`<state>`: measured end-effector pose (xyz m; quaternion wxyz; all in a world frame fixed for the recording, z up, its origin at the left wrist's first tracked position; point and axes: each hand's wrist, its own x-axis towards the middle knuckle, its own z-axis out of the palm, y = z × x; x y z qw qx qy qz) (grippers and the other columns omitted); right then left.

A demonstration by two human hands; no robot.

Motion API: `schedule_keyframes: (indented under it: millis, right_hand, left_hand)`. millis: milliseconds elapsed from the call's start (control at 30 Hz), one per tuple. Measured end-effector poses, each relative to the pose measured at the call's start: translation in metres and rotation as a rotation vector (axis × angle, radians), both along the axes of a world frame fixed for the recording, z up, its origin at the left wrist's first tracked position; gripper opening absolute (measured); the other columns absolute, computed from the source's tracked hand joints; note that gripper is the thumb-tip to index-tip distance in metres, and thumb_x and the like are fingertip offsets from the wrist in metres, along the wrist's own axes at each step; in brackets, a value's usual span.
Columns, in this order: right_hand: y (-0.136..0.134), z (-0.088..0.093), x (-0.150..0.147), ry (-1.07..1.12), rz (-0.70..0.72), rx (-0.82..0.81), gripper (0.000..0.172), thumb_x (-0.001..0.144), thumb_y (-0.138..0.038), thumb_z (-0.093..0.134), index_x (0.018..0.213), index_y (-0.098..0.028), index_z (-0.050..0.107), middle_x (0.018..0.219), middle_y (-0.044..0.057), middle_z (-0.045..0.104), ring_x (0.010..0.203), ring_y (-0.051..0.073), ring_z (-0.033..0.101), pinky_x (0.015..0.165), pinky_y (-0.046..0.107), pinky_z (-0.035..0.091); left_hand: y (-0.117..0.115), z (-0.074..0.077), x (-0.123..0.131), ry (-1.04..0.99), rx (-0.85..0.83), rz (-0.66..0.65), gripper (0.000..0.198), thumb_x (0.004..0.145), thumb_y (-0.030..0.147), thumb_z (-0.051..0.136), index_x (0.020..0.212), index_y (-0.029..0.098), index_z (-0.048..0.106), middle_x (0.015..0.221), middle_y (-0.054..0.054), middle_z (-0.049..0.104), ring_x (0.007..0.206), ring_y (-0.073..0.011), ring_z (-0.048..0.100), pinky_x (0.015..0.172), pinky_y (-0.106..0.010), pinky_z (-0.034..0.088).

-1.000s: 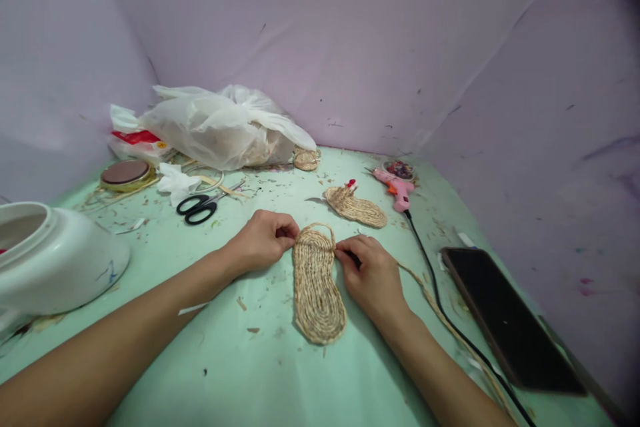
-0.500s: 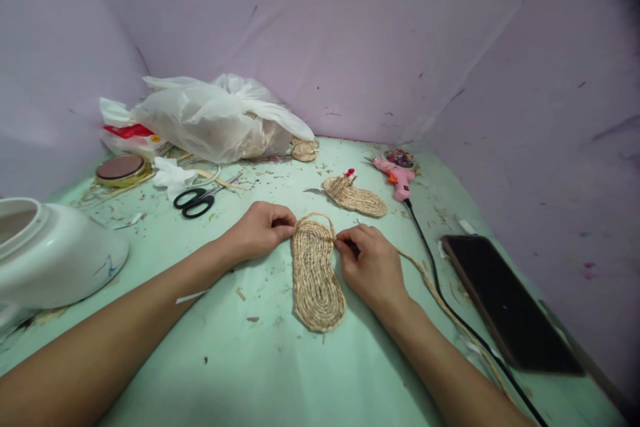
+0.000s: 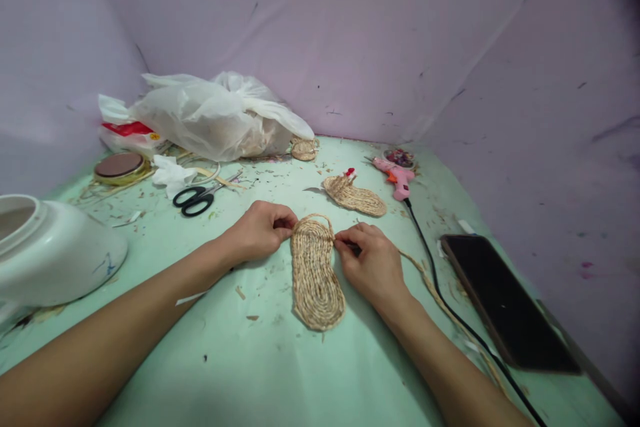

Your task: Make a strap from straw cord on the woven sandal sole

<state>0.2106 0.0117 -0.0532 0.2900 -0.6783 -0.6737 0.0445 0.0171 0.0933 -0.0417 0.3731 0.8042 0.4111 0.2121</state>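
- The woven sole (image 3: 318, 273) lies flat near the middle of the counter (image 3: 250, 373), lengthwise between its near and far edges.
- Left hand (image 3: 264, 230): grip clamped on cord (image 3: 433, 298) at the sole's upper left side.
- Right hand (image 3: 374, 259): grip clamped on the cord at the sole's upper right side.
- The cord loops round the sole's far end and trails toward the counter's near right corner.
- A second sole (image 3: 357, 199) lies toward the far edge, beside the glue gun (image 3: 399, 181) near the far right corner.
- The phone (image 3: 507, 303) lies by the right edge.
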Motion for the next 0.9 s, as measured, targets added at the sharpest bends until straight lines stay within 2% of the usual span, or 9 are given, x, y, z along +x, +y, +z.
schedule_keyframes:
  millis: [100, 233, 467, 600, 900]
  right_hand:
    - [0.0001, 0.0004, 0.0002, 0.011, 0.003, -0.008, 0.013, 0.071, -0.016, 0.056, 0.072, -0.021, 0.067, 0.072, 0.003, 0.063, 0.075, 0.020, 0.054, 0.065, 0.030, 0.042]
    - [-0.0002, 0.0014, -0.0005, 0.008, -0.004, -0.019, 0.013, 0.072, -0.017, 0.056, 0.073, -0.021, 0.068, 0.072, 0.003, 0.063, 0.075, 0.020, 0.054, 0.065, 0.031, 0.042]
    - [-0.0006, 0.0016, -0.0005, 0.005, -0.004, -0.017, 0.013, 0.072, -0.018, 0.055, 0.071, -0.020, 0.068, 0.072, 0.003, 0.064, 0.075, 0.020, 0.054, 0.065, 0.031, 0.041]
    - [-0.0005, 0.0015, -0.0003, 0.009, -0.002, -0.016, 0.013, 0.073, -0.018, 0.055, 0.071, -0.020, 0.067, 0.072, 0.003, 0.063, 0.076, 0.019, 0.054, 0.065, 0.030, 0.041]
    - [0.0008, 0.0009, -0.0003, 0.027, 0.018, -0.006, 0.013, 0.071, -0.015, 0.054, 0.071, -0.019, 0.067, 0.071, 0.004, 0.063, 0.073, 0.019, 0.053, 0.067, 0.030, 0.042]
  left_hand:
    - [0.0001, 0.0005, -0.0004, 0.016, -0.003, 0.010, 0.012, 0.067, 0.015, 0.053, 0.071, 0.014, 0.064, 0.064, -0.001, 0.062, 0.058, -0.0117, 0.053, 0.054, -0.022, 0.041]
    - [0.0014, 0.0023, -0.0011, 0.026, 0.076, 0.011, 0.011, 0.066, 0.014, 0.053, 0.068, 0.014, 0.064, 0.070, -0.003, 0.062, 0.062, -0.0126, 0.055, 0.058, -0.024, 0.042]
    - [0.0011, 0.0066, -0.0018, 0.046, 0.152, -0.072, 0.013, 0.067, 0.010, 0.052, 0.061, 0.014, 0.063, 0.069, -0.003, 0.060, 0.063, -0.0127, 0.054, 0.062, -0.025, 0.041]
    - [-0.0028, 0.0081, 0.0018, 0.068, 0.189, -0.054, 0.015, 0.067, 0.007, 0.051, 0.059, 0.013, 0.062, 0.069, -0.004, 0.059, 0.064, -0.0128, 0.054, 0.062, -0.024, 0.042]
    - [0.0004, 0.0020, 0.0005, 0.035, 0.195, -0.043, 0.013, 0.066, 0.007, 0.052, 0.058, 0.012, 0.060, 0.069, -0.003, 0.059, 0.063, -0.0123, 0.054, 0.061, -0.024, 0.042]
